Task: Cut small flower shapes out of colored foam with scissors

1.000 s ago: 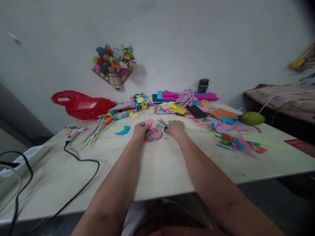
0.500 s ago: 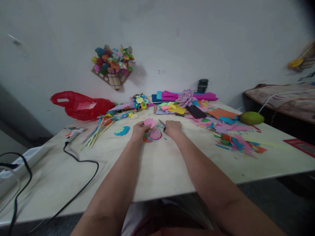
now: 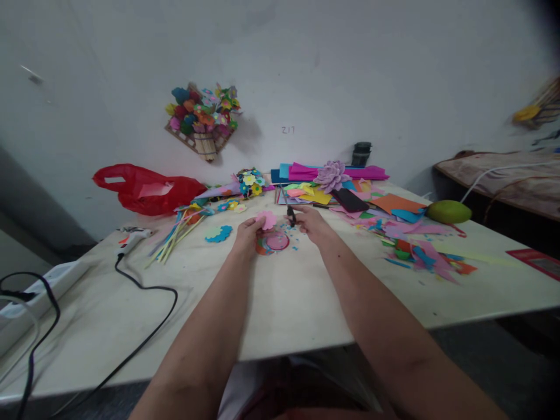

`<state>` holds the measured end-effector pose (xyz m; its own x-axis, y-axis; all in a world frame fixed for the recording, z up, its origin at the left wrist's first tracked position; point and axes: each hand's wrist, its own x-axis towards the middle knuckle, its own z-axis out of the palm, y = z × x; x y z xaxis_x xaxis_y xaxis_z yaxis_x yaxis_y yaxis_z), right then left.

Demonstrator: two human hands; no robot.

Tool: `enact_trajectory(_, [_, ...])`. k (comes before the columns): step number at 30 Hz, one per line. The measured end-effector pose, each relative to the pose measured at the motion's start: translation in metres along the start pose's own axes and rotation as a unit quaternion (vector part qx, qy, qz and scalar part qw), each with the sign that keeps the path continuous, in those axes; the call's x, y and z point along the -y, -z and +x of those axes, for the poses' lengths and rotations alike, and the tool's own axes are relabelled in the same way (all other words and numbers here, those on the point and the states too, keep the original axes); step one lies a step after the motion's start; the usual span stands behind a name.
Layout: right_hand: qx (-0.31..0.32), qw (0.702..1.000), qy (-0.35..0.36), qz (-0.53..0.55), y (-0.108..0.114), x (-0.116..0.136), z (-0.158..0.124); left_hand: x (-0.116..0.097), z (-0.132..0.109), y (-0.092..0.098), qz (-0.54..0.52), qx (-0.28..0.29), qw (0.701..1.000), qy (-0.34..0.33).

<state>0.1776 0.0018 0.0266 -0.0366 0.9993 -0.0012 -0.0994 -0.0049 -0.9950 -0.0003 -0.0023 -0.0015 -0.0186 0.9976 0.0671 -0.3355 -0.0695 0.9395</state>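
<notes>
My left hand (image 3: 247,232) pinches a pink flower-shaped cutout (image 3: 266,220) just above the table. Below it lies a round pink and red foam disc (image 3: 274,242) with small coloured scraps around it. My right hand (image 3: 311,222) is lifted off the table and closed on the black handles of a pair of scissors (image 3: 289,211), whose blades point up and away towards the wall. The two hands are a short gap apart, with the disc between them.
A pale table (image 3: 280,303) carries a glue gun (image 3: 131,238) with a black cord (image 3: 144,326) at left, a red plastic bag (image 3: 146,186), flower sticks (image 3: 179,230), stacked coloured foam sheets (image 3: 332,186), paper offcuts (image 3: 420,254) and a green fruit (image 3: 449,211) at right.
My right hand has picked the scissors up from the table and raised them, blades pointing up. My left hand keeps hold of the pink cutout and has barely moved.
</notes>
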Motion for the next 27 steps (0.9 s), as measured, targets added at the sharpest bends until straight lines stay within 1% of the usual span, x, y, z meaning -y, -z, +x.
enact_trajectory(2, [0.067, 0.993, 0.011, 0.092, 0.0, 0.002, -0.002, 0.0, -0.001, 0.0, -0.004, 0.003, 1.0, 0.003])
enact_trajectory(4, [0.098, 0.987, 0.008, 0.127, 0.0, 0.002, -0.004, 0.0, -0.002, 0.0, -0.002, 0.008, 1.0, 0.006])
enact_trajectory(5, [0.101, 0.987, 0.004, 0.128, -0.001, 0.0, -0.004, 0.0, -0.002, 0.0, 0.002, 0.011, 1.0, 0.007])
enact_trajectory(7, [0.091, 0.99, 0.003, 0.107, -0.003, -0.003, -0.003, 0.0, -0.002, 0.0, 0.009, 0.016, 1.0, 0.008])
enact_trajectory(9, [0.071, 0.995, 0.023, 0.072, -0.005, -0.007, -0.001, 0.0, -0.003, -0.001, 0.016, 0.015, 1.0, 0.012])
enact_trajectory(11, [0.057, 0.997, 0.028, 0.048, -0.006, -0.008, -0.001, 0.0, -0.004, -0.002, 0.022, 0.014, 1.0, 0.015])
enact_trajectory(15, [0.052, 0.998, 0.001, 0.033, -0.006, -0.008, 0.0, -0.001, -0.004, -0.002, 0.027, 0.019, 0.999, 0.014])
enact_trajectory(19, [0.055, 0.998, 0.008, -0.001, -0.005, -0.011, 0.003, 0.001, -0.003, 0.0, 0.033, 0.037, 0.999, 0.012])
enact_trajectory(23, [0.044, 0.999, 0.01, 0.004, -0.006, -0.015, 0.005, 0.003, -0.002, 0.001, 0.045, 0.047, 0.998, 0.011])
enact_trajectory(27, [0.037, 0.999, 0.005, 0.009, -0.008, -0.012, 0.002, 0.002, -0.004, -0.001, 0.056, 0.052, 0.997, 0.009])
